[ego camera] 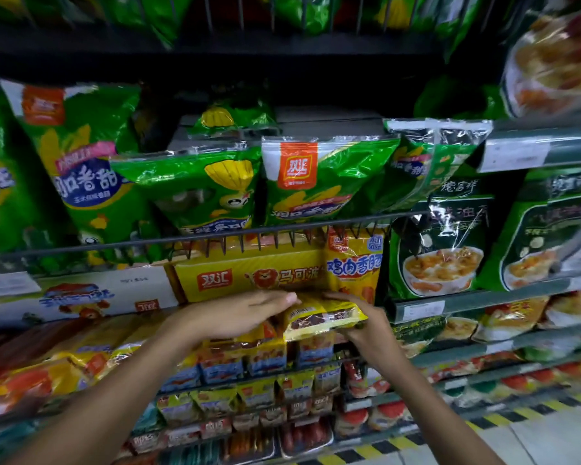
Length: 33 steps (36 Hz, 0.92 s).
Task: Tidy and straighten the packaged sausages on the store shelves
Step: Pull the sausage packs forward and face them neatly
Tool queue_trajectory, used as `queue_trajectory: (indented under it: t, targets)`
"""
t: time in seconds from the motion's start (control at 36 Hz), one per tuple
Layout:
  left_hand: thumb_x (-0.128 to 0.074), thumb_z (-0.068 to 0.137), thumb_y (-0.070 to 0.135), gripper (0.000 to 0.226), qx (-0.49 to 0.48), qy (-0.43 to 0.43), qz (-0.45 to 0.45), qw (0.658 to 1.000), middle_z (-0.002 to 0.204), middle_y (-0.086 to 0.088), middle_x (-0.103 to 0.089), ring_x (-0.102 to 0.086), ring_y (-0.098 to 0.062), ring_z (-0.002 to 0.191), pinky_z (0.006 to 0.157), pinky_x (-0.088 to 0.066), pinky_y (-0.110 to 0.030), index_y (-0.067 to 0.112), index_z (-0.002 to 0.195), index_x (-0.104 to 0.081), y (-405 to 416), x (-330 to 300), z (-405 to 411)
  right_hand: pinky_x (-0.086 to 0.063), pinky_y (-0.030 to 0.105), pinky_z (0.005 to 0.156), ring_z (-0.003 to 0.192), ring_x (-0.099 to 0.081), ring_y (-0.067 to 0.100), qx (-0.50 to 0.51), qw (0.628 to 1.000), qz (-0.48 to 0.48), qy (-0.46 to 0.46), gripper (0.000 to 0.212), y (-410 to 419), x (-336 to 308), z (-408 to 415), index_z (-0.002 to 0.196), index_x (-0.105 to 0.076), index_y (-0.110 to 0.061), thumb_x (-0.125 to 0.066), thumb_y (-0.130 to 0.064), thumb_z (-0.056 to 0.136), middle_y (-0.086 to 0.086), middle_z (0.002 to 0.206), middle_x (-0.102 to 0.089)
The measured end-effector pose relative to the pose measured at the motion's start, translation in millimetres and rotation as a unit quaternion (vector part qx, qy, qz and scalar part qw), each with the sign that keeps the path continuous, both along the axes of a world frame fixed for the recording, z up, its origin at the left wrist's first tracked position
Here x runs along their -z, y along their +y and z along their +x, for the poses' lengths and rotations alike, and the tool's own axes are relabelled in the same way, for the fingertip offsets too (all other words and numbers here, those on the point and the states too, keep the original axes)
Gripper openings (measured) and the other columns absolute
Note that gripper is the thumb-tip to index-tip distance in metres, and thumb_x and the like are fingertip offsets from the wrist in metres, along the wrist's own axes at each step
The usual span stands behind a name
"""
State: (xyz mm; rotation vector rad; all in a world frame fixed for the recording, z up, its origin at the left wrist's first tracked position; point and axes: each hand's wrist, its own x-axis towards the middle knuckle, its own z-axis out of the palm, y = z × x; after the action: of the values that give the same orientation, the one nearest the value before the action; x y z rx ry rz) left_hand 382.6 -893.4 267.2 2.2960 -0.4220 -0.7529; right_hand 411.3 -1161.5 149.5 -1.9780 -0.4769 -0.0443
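Our right hand (359, 322) grips a yellow sausage pack (324, 318) from its right end, fingers curled over the top edge and thumb beneath. Our left hand (245, 313) lies flat along the pack's left end, fingers straight and pressing on the wrapper. The pack sits just below the centre of the view, tilted with its barcode side toward us, above a row of small yellow-and-blue sausage packs (265, 357) standing at 6 o'clock from it.

At 12 o'clock from the hands lies a long yellow carton with a lion face (249, 275), and touching its right end stands a yellow chicken sausage bag (353, 263). A wire rail (215, 234) runs across above them, holding back green corn sausage bags (316, 182) at 12 o'clock. At 3 o'clock hang dark green bags picturing a bowl of food (440, 250). At 9 o'clock rests a white carton (91, 293), with orange-and-yellow packs (47, 370) at 8 o'clock. At 5 o'clock a yellow-and-black striped floor edge (399, 444) shows.
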Motion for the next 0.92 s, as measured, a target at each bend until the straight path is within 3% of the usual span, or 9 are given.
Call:
queue_trajectory:
  t: [0.11, 0.19, 0.28, 0.36, 0.5, 0.58, 0.69, 0.78, 0.92]
  targets:
    - [-0.026, 0.093, 0.067, 0.068, -0.055, 0.015, -0.066, 0.996, 0.154, 0.023, -0.029, -0.033, 0.003, 0.135, 0.098, -0.030, -0.009, 0.037, 0.152, -0.038, 2.7, -4.4, 8.6, -0.043, 0.022, 0.056, 0.061, -0.063, 0.007, 0.065, 0.997, -0.040, 0.003, 0.054, 14.9, -19.3, 12.5, 0.131, -0.050, -0.031, -0.079, -0.028, 0.085, -0.008, 0.074, -0.064]
    - [-0.037, 0.067, 0.097, 0.109, -0.123, 0.010, -0.101, 0.987, 0.160, 0.017, -0.029, -0.047, -0.003, 0.132, 0.114, -0.033, -0.024, 0.036, 0.157, -0.025, 8.6, -2.1, 15.5, -0.034, 0.030, 0.052, 0.049, -0.046, 0.006, 0.085, 0.995, -0.026, -0.053, 0.031, 26.2, -31.5, 23.4, 0.097, -0.050, -0.035, -0.071, -0.052, 0.083, -0.007, 0.057, -0.042]
    - [-0.047, 0.046, 0.105, 0.133, -0.159, 0.008, -0.127, 0.979, 0.154, 0.024, -0.028, -0.051, -0.007, 0.134, 0.124, -0.023, -0.039, 0.037, 0.158, -0.021, 13.3, 1.2, 22.3, -0.029, 0.033, 0.051, 0.047, -0.039, 0.005, 0.102, 0.987, -0.045, -0.112, 0.048, 33.0, -34.7, 40.3, 0.074, -0.037, -0.026, -0.057, -0.069, 0.080, -0.010, 0.055, -0.035]
    - [-0.058, 0.062, 0.093, 0.115, -0.179, 0.011, -0.144, 0.973, 0.148, 0.026, -0.033, -0.052, -0.005, 0.133, 0.120, -0.029, -0.034, 0.035, 0.157, -0.027, 14.0, 2.8, 28.7, -0.033, 0.037, 0.048, 0.048, -0.044, 0.002, 0.114, 0.981, -0.078, -0.135, 0.048, 37.4, -34.1, 52.0, 0.078, -0.038, -0.025, -0.052, -0.070, 0.082, -0.011, 0.054, -0.038]
    - [-0.069, 0.094, 0.033, 0.015, -0.156, -0.069, -0.105, 0.980, 0.101, 0.023, -0.072, -0.062, 0.012, 0.103, 0.090, -0.044, -0.011, 0.025, 0.106, -0.064, 1.1, 4.1, 33.5, -0.037, 0.038, 0.044, 0.045, -0.043, 0.008, 0.116, 0.978, -0.084, -0.155, 0.046, 36.6, -29.2, 54.7, 0.080, -0.039, -0.022, -0.052, -0.066, 0.087, -0.010, 0.053, -0.038]
    - [-0.071, 0.094, 0.031, 0.046, -0.150, -0.123, -0.042, 0.980, 0.048, 0.013, -0.036, -0.041, -0.002, 0.046, 0.050, -0.027, -0.018, 0.021, 0.060, -0.040, -7.5, 8.9, 37.2, -0.038, 0.040, 0.048, 0.047, -0.043, 0.006, 0.093, 0.983, -0.062, -0.147, 0.041, 34.7, -24.7, 54.1, 0.078, -0.034, -0.030, -0.058, -0.060, 0.089, -0.010, 0.056, -0.037]
    - [-0.069, 0.093, 0.039, 0.057, -0.146, -0.142, -0.022, 0.979, 0.040, 0.009, -0.025, -0.028, -0.005, 0.039, 0.049, -0.017, -0.024, 0.024, 0.051, -0.035, -11.2, 12.5, 38.4, -0.041, 0.038, 0.052, 0.059, -0.056, 0.007, 0.040, 0.991, -0.029, -0.128, 0.042, 27.9, -18.5, 52.7, 0.087, -0.042, -0.024, -0.063, -0.060, 0.091, -0.008, 0.066, -0.049]
    - [-0.066, 0.097, 0.029, 0.044, -0.147, -0.157, -0.045, 0.975, 0.048, -0.003, -0.037, -0.040, 0.003, 0.038, 0.048, -0.023, -0.017, 0.014, 0.056, -0.066, -18.6, 4.9, 33.5, -0.042, 0.024, 0.056, 0.070, -0.060, 0.001, 0.006, 0.994, -0.023, -0.105, 0.043, 25.6, -18.9, 47.6, 0.104, -0.049, -0.018, -0.066, -0.054, 0.089, -0.020, 0.074, -0.051]
    - [-0.065, 0.097, 0.030, 0.028, -0.138, -0.194, -0.048, 0.970, 0.036, 0.011, -0.033, -0.036, -0.004, 0.037, 0.049, -0.018, -0.024, 0.049, 0.078, -0.057, -21.4, 4.1, 30.0, -0.039, 0.030, 0.060, 0.071, -0.056, 0.011, 0.022, 0.997, -0.001, -0.078, 0.037, 22.9, -22.9, 36.2, 0.093, -0.050, -0.016, -0.066, -0.048, 0.090, -0.009, 0.076, -0.052]
